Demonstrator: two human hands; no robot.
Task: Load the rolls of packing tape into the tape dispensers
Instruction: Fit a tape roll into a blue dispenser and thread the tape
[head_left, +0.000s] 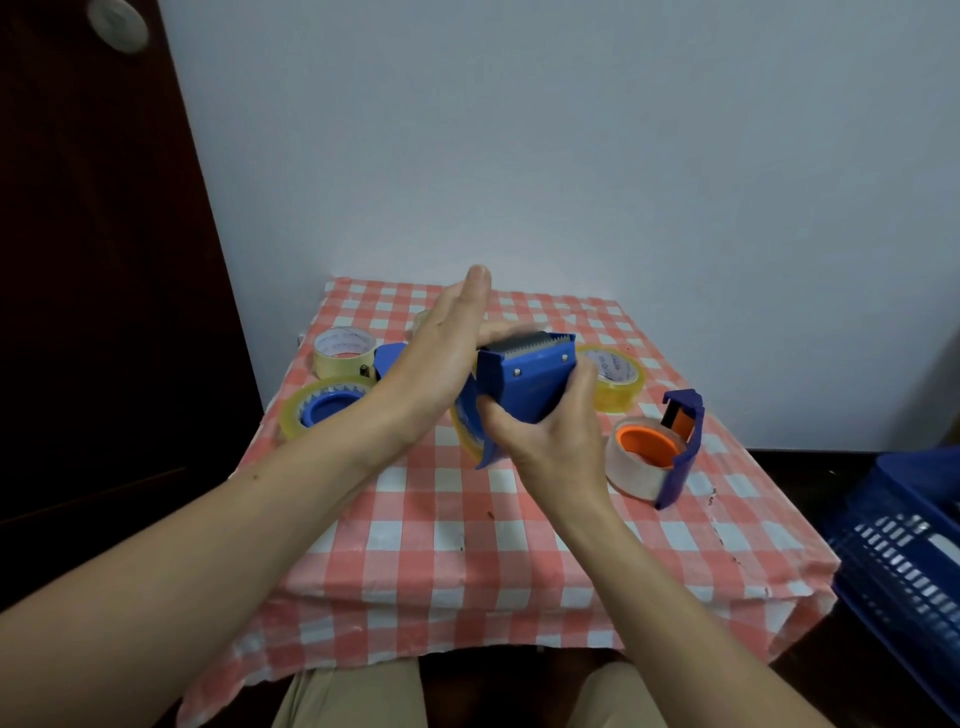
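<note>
A dark door (104, 260) fills the far left. The counter (441, 545), under a red-and-white checked cloth, stands against a pale wall.

At its left rear a cream roll (344, 353) lies flat; its core bears blue and red printing, too small to read. Just in front of it a clear roll (324, 408) lies flat round a blue hub (332, 405). A blue dispenser part (389, 358) shows just behind that roll, partly hidden by the left hand (441, 353).

That hand's grip is spread: its fingers are straight and together, with the palm pressed against the left side of the blue dispenser (524, 384). The dispenser is held up over the middle of the counter, its toothed blade (524, 342) on top. A yellowish roll (465, 431) sits in it, mostly hidden by both hands. The right hand (550, 431) grips the dispenser from the right and below, with its fingers and thumb curled round the body.

Behind the right hand a yellow roll (613, 376) lies flat, partly hidden by it. Blue lettering on its core cannot be read. Near the counter's right edge a second dispenser (685, 447) lies on its side, holding a clear tape roll (634, 473) on an orange hub (647, 441).

Lower down at the far right stands a blue basket (893, 561) with slatted walls. Something pale shows through the slats, but I cannot tell what it is.
</note>
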